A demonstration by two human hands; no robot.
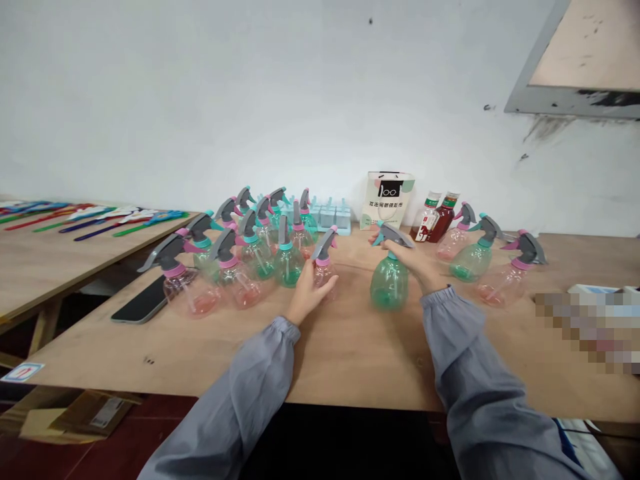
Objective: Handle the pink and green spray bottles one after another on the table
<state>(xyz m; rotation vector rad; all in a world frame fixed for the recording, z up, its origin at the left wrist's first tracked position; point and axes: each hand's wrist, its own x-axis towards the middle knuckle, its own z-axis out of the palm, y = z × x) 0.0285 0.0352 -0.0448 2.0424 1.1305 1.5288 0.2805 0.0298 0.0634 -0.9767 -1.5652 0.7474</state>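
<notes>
My left hand (314, 291) is wrapped round the body of a pink spray bottle (326, 270), its thumb on the near side and its fingers mostly hidden. To the right, my right hand (413, 257) grips a green spray bottle (389, 287) by its grey and teal spray head. That bottle is upright, with a little green showing low in it; I cannot tell whether it touches the table. Left of my left hand stand several pink and green spray bottles (245, 283) in a cluster. A smaller group, including another green spray bottle (470, 260), stands beyond my right hand.
A black phone (140, 303) lies at the left of the wooden table (360, 363). Along the wall are a pale blue rack (327, 217), a paper bag (387, 200) and two red-brown sauce bottles (440, 220). Colourful long-handled items (100, 217) lie on the left table.
</notes>
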